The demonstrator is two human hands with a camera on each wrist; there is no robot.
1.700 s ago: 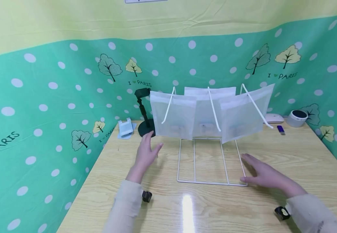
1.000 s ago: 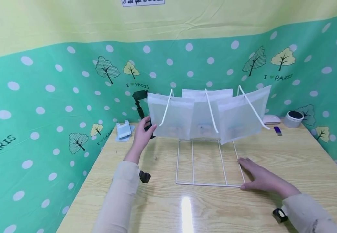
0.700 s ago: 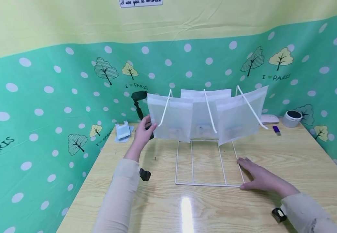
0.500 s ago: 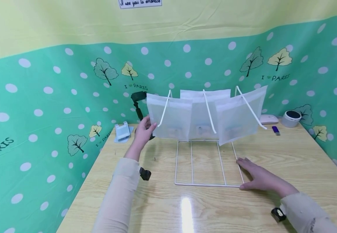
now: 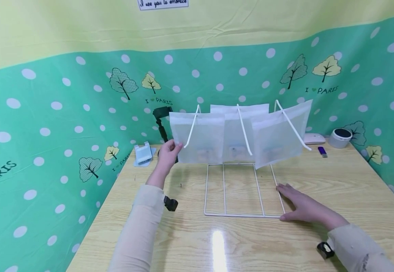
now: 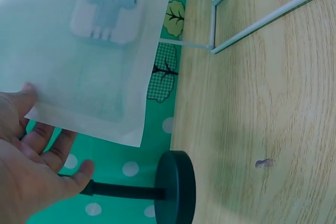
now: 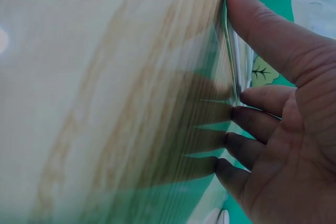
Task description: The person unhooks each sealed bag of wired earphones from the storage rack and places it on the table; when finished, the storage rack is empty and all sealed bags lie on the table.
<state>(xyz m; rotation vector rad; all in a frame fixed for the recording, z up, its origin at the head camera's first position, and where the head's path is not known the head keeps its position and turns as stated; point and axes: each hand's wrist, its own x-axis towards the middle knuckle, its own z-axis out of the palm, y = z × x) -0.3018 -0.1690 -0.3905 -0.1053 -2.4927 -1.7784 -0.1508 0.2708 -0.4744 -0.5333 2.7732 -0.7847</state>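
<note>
In the head view my left hand [image 5: 167, 156] pinches the left edge of a translucent white pouch [image 5: 200, 138], thumb in front and fingers behind. Earphones in a square case [image 6: 107, 17] show through this pouch in the left wrist view. The pouch hangs on a prong of a white wire rack [image 5: 232, 215]. Two more pouches hang beside it, a middle pouch [image 5: 238, 132] and a right pouch [image 5: 278, 136]. My right hand [image 5: 306, 206] rests at the right side of the rack's base, fingers spread and fingertips touching the table and the wire.
On the wooden table [image 5: 169, 241] a black stand [image 5: 163, 128] is behind my left hand, with a light-blue phone holder [image 5: 144, 154] farther left. At back right are a white mouse [image 5: 314, 138], a purple USB stick [image 5: 322, 152] and a round white device [image 5: 340, 138].
My left hand has moved forward to the left pouch and taken its edge. That pouch's left side has swung slightly down, so its top is more level. My right hand stays by the rack base.
</note>
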